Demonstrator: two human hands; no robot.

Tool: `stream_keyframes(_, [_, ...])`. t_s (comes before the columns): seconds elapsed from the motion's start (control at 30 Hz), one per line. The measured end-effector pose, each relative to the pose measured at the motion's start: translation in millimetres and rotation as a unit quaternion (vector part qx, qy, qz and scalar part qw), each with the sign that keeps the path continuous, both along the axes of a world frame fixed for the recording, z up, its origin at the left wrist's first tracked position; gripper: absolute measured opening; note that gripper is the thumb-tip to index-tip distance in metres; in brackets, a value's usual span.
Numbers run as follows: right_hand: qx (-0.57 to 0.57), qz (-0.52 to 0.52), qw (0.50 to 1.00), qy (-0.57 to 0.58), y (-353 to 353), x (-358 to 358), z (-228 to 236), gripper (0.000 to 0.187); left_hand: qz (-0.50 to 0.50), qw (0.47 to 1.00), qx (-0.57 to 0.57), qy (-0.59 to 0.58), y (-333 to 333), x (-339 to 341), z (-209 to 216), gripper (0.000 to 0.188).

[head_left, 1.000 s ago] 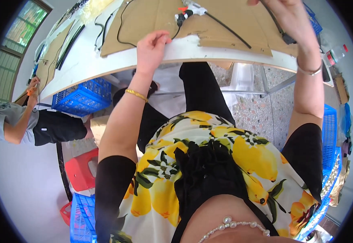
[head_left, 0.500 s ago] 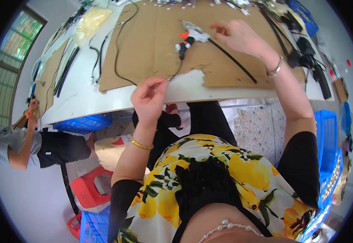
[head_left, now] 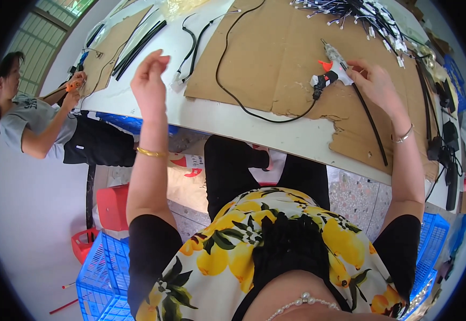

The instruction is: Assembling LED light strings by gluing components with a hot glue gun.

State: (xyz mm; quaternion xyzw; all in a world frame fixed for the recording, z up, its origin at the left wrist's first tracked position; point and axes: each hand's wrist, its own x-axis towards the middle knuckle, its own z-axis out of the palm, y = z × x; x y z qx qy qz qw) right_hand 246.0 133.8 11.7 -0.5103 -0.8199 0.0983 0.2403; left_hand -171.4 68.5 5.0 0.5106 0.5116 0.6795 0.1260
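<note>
A hot glue gun (head_left: 336, 62) with a grey-white body and an orange trigger lies on the cardboard (head_left: 267, 59). From its rear end runs a long black glue stick (head_left: 370, 124). My right hand (head_left: 375, 87) is beside the gun's rear, fingers bent and apart; whether the fingertips touch the gun I cannot tell. My left hand (head_left: 150, 80) is raised over the table's left part, near several black tubes (head_left: 139, 49). Its fingers are loosely bent, and I see nothing in them. Shorter black cables (head_left: 194, 47) lie to its right.
A black power cord (head_left: 219, 80) loops over the cardboard to the gun. Many cables with white connectors (head_left: 369, 16) are heaped at the far right. A co-worker (head_left: 40, 120) at the left holds an orange tool (head_left: 74, 85). Blue crates (head_left: 102, 275) and a red stool (head_left: 112, 207) stand below.
My left hand has moved left and away from the gun's cord, toward the black tubes. My right hand stays close to the gun. The whole view has turned left.
</note>
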Motion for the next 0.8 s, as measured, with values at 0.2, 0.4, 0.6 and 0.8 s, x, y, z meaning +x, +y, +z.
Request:
stream_keyframes(0.2, [-0.001,-0.017,0.999,0.039,-8,3,1,0.03,0.038,0.979,-0.147,0.133,41,-49,-14,0.04])
stream_keyframes(0.4, [0.019,-0.015,0.997,0.076,-14,10,-6,0.03,-0.008,0.946,-0.259,0.193,63,-47,1,0.046])
stream_keyframes(0.6, [0.038,-0.023,0.996,0.081,-14,15,-13,0.029,-0.056,0.91,-0.326,0.25,42,-51,12,0.048])
stream_keyframes(0.8, [0.003,-0.033,0.996,0.082,-20,14,-8,0.028,-0.04,0.87,-0.274,0.408,13,-45,9,0.063])
